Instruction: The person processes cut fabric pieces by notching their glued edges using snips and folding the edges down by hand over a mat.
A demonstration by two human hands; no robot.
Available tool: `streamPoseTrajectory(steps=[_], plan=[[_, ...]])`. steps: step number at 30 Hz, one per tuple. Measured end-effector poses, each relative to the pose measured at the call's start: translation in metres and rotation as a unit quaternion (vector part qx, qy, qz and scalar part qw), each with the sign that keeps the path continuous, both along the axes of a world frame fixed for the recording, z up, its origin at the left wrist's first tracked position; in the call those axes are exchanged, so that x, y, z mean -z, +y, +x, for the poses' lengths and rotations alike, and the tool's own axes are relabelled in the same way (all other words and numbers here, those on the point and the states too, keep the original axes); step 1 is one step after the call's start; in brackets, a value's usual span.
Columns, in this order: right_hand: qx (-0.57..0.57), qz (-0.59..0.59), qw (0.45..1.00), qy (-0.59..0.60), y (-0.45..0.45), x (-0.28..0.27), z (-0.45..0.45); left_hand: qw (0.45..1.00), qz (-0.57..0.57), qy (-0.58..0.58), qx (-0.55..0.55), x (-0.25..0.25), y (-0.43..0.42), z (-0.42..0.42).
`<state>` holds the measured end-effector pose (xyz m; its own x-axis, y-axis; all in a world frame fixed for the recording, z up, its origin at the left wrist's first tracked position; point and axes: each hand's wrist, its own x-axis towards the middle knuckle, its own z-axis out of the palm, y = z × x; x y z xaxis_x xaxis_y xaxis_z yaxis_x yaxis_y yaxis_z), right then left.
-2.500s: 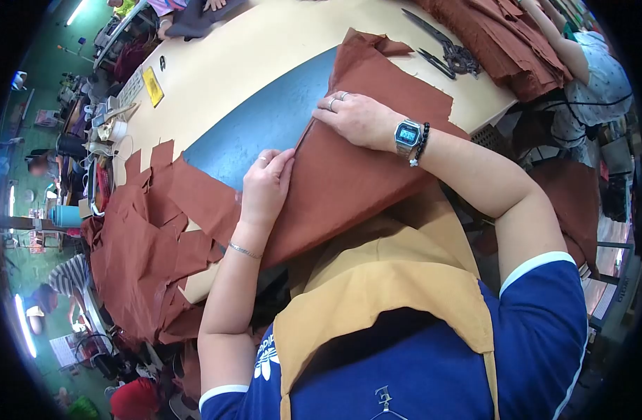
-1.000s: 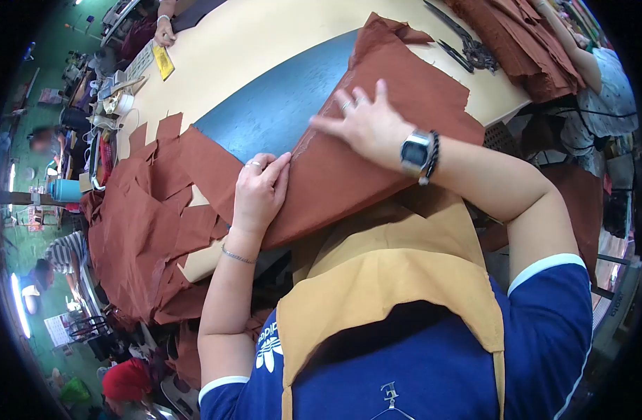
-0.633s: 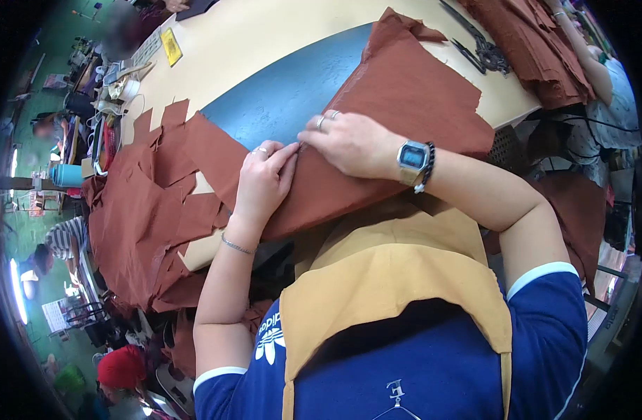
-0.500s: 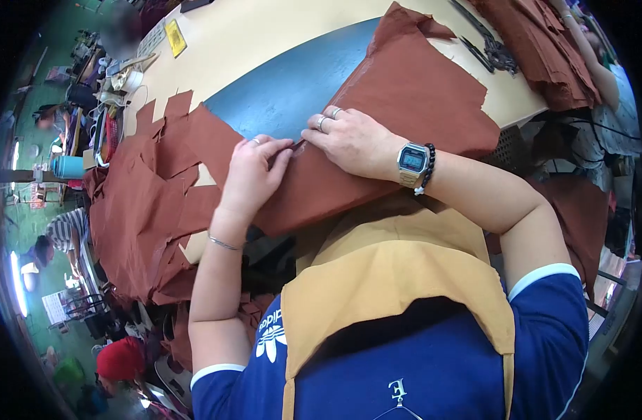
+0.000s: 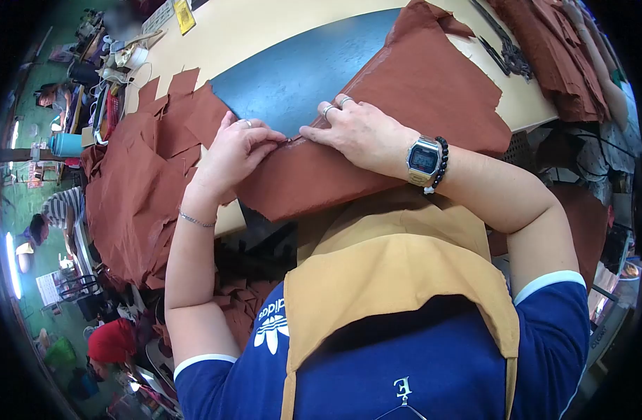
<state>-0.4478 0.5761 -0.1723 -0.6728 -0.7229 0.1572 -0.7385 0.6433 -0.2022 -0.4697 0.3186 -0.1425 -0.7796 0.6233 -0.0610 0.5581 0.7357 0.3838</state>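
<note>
A large reddish-brown fabric piece (image 5: pixel 433 91) lies over a smooth blue-grey sheet (image 5: pixel 293 77) and hangs towards the tan apron. My left hand (image 5: pixel 242 147) pinches the fabric's folded edge between thumb and fingers, near its left end. Just right of it, my right hand (image 5: pixel 363 133), with rings and a digital watch, rests on the same edge; its thumb and fingers are bent against the cloth. Between the two sets of fingertips a short stretch of the fold shows, with a pale line beside it.
Crumpled brown fabric (image 5: pixel 135 189) covers the table's left end. Large black shears (image 5: pixel 510 52) and a smaller dark tool (image 5: pixel 494 56) lie at upper right, near more folded cloth (image 5: pixel 552 56). A yellow packet (image 5: pixel 184 15) is at upper left. Other people are at both sides.
My left hand has moved left and down along the folded edge. My right hand, lifted with spread fingers one second ago, is back on the fabric. The view has shifted, and the fabric's left corner now shows.
</note>
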Motion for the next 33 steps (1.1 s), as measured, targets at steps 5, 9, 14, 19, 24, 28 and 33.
streamPoseTrajectory(steps=[5, 9, 14, 19, 24, 28, 33], plan=[[0.007, 0.043, 0.999, -0.004, -0.006, -0.009, 0.001, 0.995, -0.030, 0.087, 0.042, 0.003, -0.006, 0.003], [0.008, 0.056, 0.998, -0.020, -0.013, -0.015, 0.003, 0.993, -0.041, 0.101, 0.054, 0.000, -0.011, 0.000], [0.014, 0.148, 0.989, -0.007, -0.025, -0.021, 0.004, 0.991, -0.060, 0.112, 0.053, 0.003, -0.021, -0.003], [0.025, 0.166, 0.986, -0.018, -0.032, -0.020, 0.003, 0.989, -0.051, 0.126, 0.058, 0.003, -0.025, -0.002], [0.040, 0.192, 0.977, -0.078, -0.043, -0.020, -0.004, 0.988, -0.045, 0.142, 0.051, 0.000, -0.031, -0.003], [0.040, 0.211, 0.976, -0.040, -0.045, -0.025, -0.001, 0.981, -0.037, 0.183, 0.045, 0.004, -0.038, -0.002], [0.061, 0.294, 0.952, -0.064, -0.063, -0.039, -0.005, 0.975, -0.045, 0.212, 0.044, 0.007, -0.041, 0.000]])
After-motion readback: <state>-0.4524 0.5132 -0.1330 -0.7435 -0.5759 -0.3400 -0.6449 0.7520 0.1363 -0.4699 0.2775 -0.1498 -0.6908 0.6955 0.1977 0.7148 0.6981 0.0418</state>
